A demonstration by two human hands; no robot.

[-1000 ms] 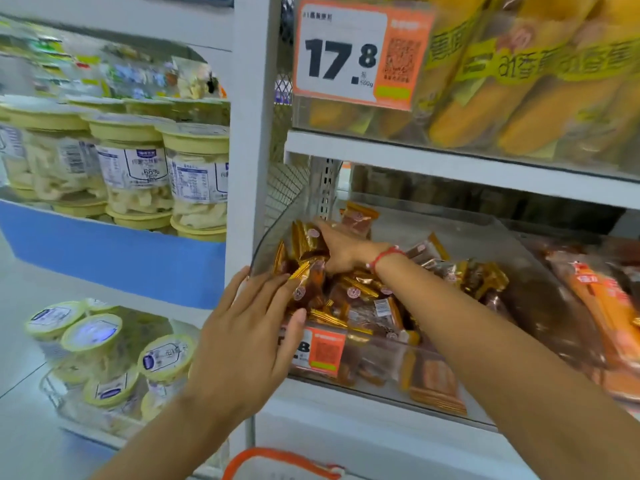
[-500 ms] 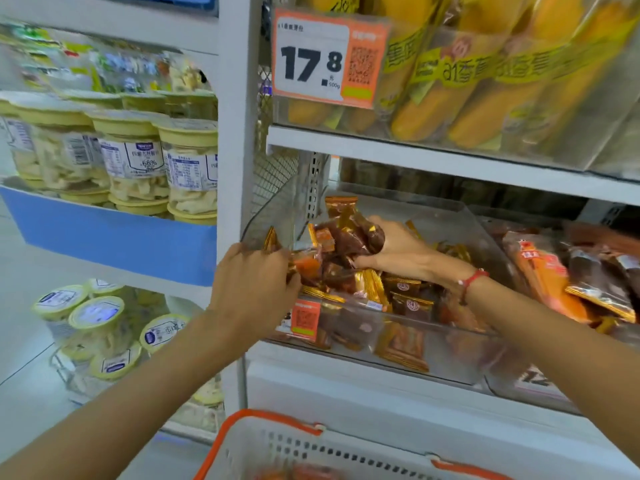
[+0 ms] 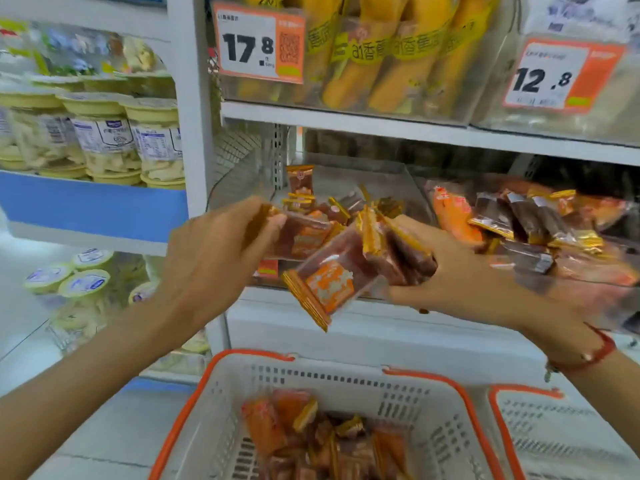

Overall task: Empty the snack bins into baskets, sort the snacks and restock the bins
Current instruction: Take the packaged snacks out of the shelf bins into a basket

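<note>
Both hands are out of the clear snack bin (image 3: 242,174) and carry brown and orange snack packets between them. My left hand (image 3: 214,258) grips packets at its fingertips. My right hand (image 3: 446,275) cradles a bundle of packets (image 3: 391,251) with curled fingers; one orange-labelled packet (image 3: 329,282) hangs down from it. Below stands a white basket with an orange rim (image 3: 346,375) that holds several of the same packets (image 3: 322,441). More packets lie in the bin (image 3: 332,206).
A second clear bin to the right holds orange and brown snacks (image 3: 519,220). Another white basket (image 3: 554,427) stands at the lower right. Yellow snack packs fill the shelf above (image 3: 381,64). Lidded tubs (image 3: 104,140) stand on the left shelves.
Both hands have scooped packets up and drawn them out of the bin, toward me and above the basket. The view has tilted down, so the baskets now show.
</note>
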